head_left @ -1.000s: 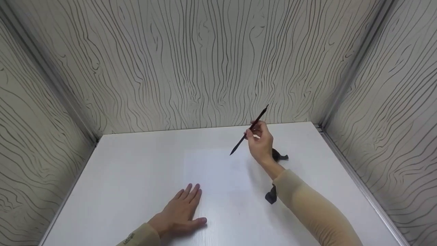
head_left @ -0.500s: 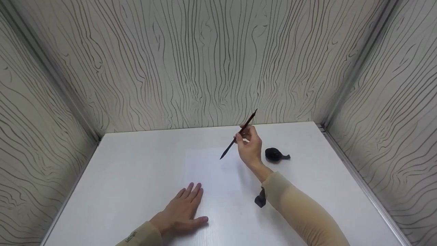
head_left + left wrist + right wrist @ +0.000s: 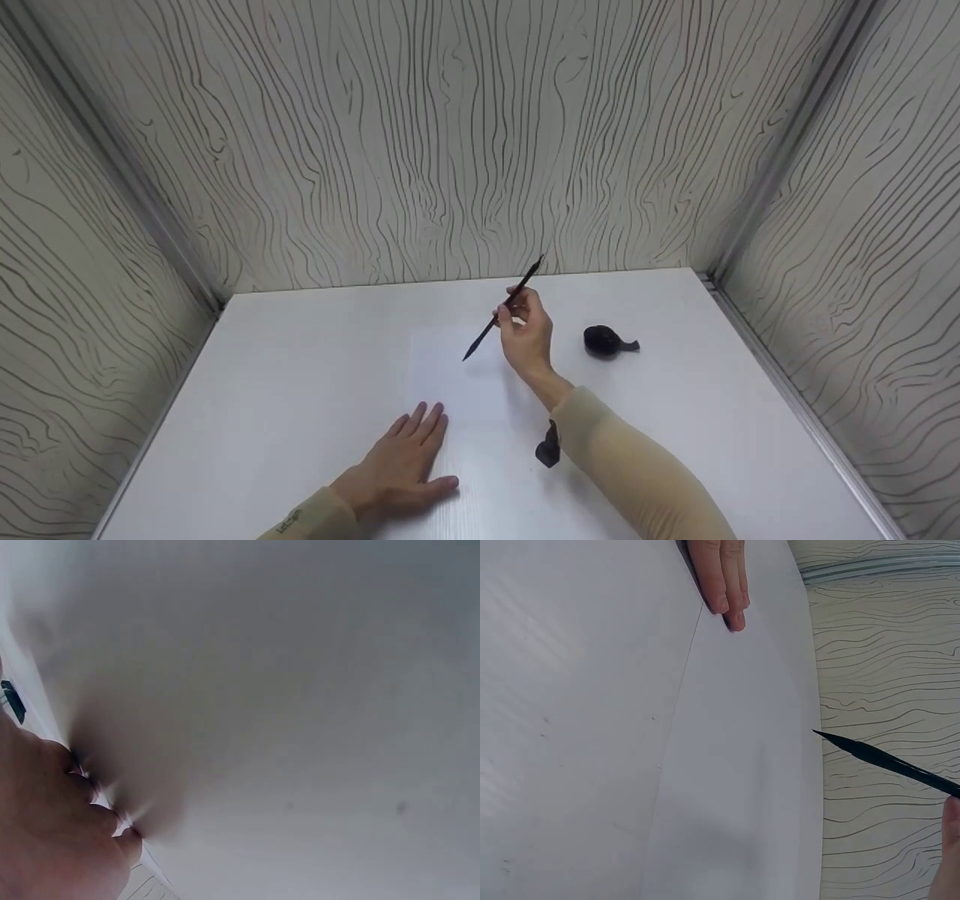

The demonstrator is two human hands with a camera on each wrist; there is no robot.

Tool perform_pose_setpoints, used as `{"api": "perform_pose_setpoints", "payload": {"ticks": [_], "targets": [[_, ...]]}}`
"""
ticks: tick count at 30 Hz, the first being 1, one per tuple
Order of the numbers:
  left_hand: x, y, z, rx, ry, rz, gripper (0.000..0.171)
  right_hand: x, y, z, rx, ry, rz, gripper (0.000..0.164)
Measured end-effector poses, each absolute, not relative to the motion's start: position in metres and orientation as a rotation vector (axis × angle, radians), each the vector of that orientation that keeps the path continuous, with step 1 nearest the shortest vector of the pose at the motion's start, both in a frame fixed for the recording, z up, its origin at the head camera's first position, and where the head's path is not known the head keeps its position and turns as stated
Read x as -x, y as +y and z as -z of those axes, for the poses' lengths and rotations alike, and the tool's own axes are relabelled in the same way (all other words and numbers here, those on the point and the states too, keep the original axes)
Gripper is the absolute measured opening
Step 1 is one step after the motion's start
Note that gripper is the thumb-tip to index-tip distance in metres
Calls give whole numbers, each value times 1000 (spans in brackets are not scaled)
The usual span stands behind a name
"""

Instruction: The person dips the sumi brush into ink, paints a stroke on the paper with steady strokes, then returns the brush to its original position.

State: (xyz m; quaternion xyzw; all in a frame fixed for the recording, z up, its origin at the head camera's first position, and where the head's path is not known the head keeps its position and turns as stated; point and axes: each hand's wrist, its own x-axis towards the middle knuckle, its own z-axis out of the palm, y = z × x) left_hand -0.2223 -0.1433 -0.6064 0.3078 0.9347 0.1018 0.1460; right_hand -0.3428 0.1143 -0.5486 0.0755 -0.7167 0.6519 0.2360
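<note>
In the head view my right hand (image 3: 526,339) pinches a dark, slender brush (image 3: 480,340) between thumb and fingers. The brush slants, its pointed tip down to the left over a white sheet of paper (image 3: 442,367). The right wrist view shows the smooth black tip of the brush (image 3: 885,760) and an edge of the sheet (image 3: 727,727). My left hand (image 3: 401,461) lies flat, fingers spread and thumb out to the side, fingertips on the near left part of the sheet. Its fingers appear at the lower left of the left wrist view.
A small round black dish (image 3: 602,341) with a short handle stands on the white table (image 3: 300,360), right of my right hand. Wood-grain patterned panels (image 3: 465,150) rise behind the table and at both sides. A dark wrist device (image 3: 549,448) hangs under my right sleeve.
My right hand has moved left and slightly nearer with the brush, uncovering the black dish. The brush tip has come further over the sheet. My left hand has stayed in place.
</note>
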Motion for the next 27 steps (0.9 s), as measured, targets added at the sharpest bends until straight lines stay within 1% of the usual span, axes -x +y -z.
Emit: {"api": "perform_pose_setpoints", "payload": {"ticks": [14, 27], "targets": [[223, -142, 607, -859, 2685, -244, 114, 345, 94, 562, -221, -2016, -1737, 28], [221, -142, 607, -889, 2707, -218, 110, 340, 82, 571, -249, -2033, -1752, 27]]}}
